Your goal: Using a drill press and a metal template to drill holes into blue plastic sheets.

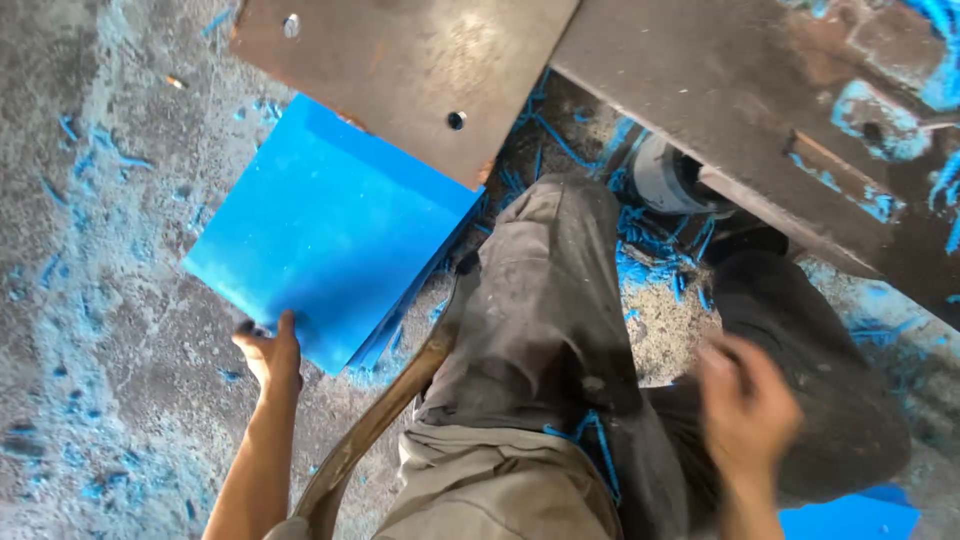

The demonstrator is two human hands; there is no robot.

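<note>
My left hand point(270, 352) grips the near corner of a square blue plastic sheet point(325, 225), the top one of a stack of several blue sheets standing on the floor by my left leg. The sheet's far corner tucks under a rusty steel plate point(400, 70). My right hand point(745, 400) hovers blurred over my right knee, fingers loosely curled, holding nothing that I can see.
A second steel plate with blue smears point(780, 110) spans the upper right. Blue plastic shavings point(650, 260) litter the concrete floor point(100, 300). My grey trousers point(540, 330) fill the middle. Another blue sheet point(850, 518) shows at the bottom right. A curved wooden chair edge point(370, 430) lies beside my leg.
</note>
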